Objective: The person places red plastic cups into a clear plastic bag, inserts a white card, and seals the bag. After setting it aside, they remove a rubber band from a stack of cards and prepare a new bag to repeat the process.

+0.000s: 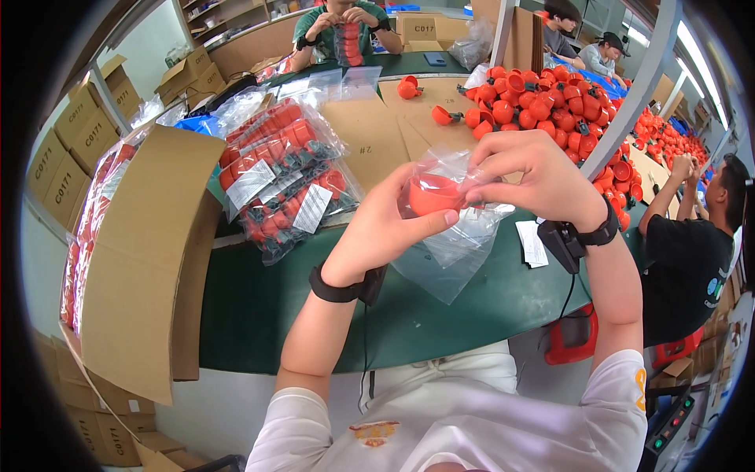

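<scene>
Above the near side of the green table (314, 330), my left hand (373, 228) is closed around an orange-red plastic cup (431, 197), thumb across its front. A clear plastic bag (452, 271) surrounds the cup and hangs below it. My right hand (535, 175) pinches the bag beside the cup; its fingertips partly hide what lies between them. Black bands with small boxes sit on both wrists. Left of my hands lie filled clear bags (287, 173) of red cups with white labels. Small white paper slips (532, 244) rest below my right hand.
A large heap of red cups (543, 106) lies at the far right, beside a slanted grey post (637, 86). An open cardboard carton (145, 259) stands at left. Across the table a person (346, 31) holds a filled bag; another person (692, 244) sits at right.
</scene>
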`<action>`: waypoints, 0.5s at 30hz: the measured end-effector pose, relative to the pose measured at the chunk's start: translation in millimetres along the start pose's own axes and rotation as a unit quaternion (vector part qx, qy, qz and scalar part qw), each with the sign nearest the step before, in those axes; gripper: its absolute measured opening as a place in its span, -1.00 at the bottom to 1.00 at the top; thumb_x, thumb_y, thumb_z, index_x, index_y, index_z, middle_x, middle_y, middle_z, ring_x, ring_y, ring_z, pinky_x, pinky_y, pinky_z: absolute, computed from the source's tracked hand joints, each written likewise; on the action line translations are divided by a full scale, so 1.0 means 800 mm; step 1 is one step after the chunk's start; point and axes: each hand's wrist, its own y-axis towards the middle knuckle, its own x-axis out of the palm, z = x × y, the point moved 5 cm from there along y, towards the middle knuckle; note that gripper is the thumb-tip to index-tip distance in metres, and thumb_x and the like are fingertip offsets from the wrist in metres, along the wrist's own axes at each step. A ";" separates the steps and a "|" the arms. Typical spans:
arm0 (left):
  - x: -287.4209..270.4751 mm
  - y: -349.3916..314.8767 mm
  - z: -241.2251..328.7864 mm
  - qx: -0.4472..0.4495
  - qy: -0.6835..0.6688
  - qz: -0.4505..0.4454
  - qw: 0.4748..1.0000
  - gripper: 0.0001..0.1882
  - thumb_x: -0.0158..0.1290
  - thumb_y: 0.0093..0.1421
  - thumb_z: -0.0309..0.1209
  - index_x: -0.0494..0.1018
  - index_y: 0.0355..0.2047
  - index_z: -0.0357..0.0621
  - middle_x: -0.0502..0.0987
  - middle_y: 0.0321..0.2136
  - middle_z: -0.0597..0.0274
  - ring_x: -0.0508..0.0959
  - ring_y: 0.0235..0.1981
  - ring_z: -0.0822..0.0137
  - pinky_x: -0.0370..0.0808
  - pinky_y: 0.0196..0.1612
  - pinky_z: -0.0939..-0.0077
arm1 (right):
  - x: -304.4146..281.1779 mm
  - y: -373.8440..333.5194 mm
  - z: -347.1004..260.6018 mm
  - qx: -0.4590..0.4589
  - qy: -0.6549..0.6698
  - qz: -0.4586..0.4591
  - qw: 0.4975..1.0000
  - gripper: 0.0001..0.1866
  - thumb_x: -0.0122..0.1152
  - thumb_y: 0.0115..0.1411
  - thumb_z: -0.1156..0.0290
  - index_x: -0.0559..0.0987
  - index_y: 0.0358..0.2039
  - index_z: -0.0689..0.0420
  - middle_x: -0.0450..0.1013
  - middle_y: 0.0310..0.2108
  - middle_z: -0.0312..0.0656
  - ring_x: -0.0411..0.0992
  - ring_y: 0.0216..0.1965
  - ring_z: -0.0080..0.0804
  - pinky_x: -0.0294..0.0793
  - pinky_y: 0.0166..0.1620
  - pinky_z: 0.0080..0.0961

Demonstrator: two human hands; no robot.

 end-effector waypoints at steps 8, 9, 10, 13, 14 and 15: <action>-0.006 0.003 -0.007 0.047 0.046 0.030 0.997 -0.12 0.38 0.13 -0.27 0.19 0.33 -0.38 0.55 0.01 0.11 0.55 0.01 0.38 0.48 0.11 0.44 | 0.002 0.010 0.007 0.077 0.058 -0.009 0.995 -0.83 0.35 0.23 0.40 0.71 -0.24 0.22 0.61 -0.49 -0.18 0.56 -0.48 -0.37 0.48 -0.37 -0.48; -0.006 0.004 -0.007 0.044 0.045 0.028 0.998 -0.10 0.39 0.12 -0.24 0.18 0.33 -0.38 0.54 0.02 0.10 0.54 0.02 0.38 0.48 0.12 0.43 | 0.001 0.015 0.005 0.085 0.073 -0.023 0.993 -0.82 0.34 0.24 0.38 0.70 -0.24 0.23 0.62 -0.48 -0.17 0.56 -0.47 -0.38 0.48 -0.36 -0.49; -0.007 0.003 -0.005 0.043 0.044 0.029 0.998 -0.10 0.39 0.12 -0.24 0.18 0.33 -0.38 0.54 0.02 0.10 0.54 0.02 0.38 0.48 0.12 0.43 | 0.001 0.018 0.004 0.094 0.088 -0.037 0.991 -0.81 0.33 0.26 0.37 0.68 -0.24 0.25 0.62 -0.48 -0.17 0.55 -0.47 -0.40 0.48 -0.35 -0.50; -0.013 0.001 0.000 0.031 0.033 0.038 0.998 -0.23 0.33 0.19 -0.38 0.22 0.31 -0.33 0.49 0.08 0.17 0.51 0.08 0.40 0.45 0.17 0.45 | -0.002 0.020 0.003 0.083 0.064 0.003 0.995 -0.83 0.34 0.26 0.39 0.66 -0.25 0.24 0.60 -0.39 -0.20 0.52 -0.40 -0.43 0.48 -0.28 -0.54; -0.017 0.001 0.002 0.043 0.030 0.063 0.997 -0.19 0.35 0.17 -0.33 0.20 0.32 -0.36 0.51 0.06 0.13 0.51 0.05 0.40 0.46 0.14 0.46 | 0.000 0.019 0.003 0.083 0.063 0.003 0.995 -0.83 0.34 0.26 0.39 0.66 -0.25 0.24 0.60 -0.39 -0.20 0.52 -0.40 -0.43 0.48 -0.28 -0.54; -0.021 0.000 0.005 0.054 0.026 0.090 0.994 -0.14 0.37 0.16 -0.27 0.19 0.33 -0.38 0.52 0.04 0.08 0.52 0.03 0.40 0.47 0.11 0.47 | -0.002 0.018 0.000 0.056 0.058 0.031 0.996 -0.86 0.32 0.27 0.43 0.64 -0.27 0.25 0.55 -0.35 -0.21 0.49 -0.31 -0.45 0.46 -0.18 -0.53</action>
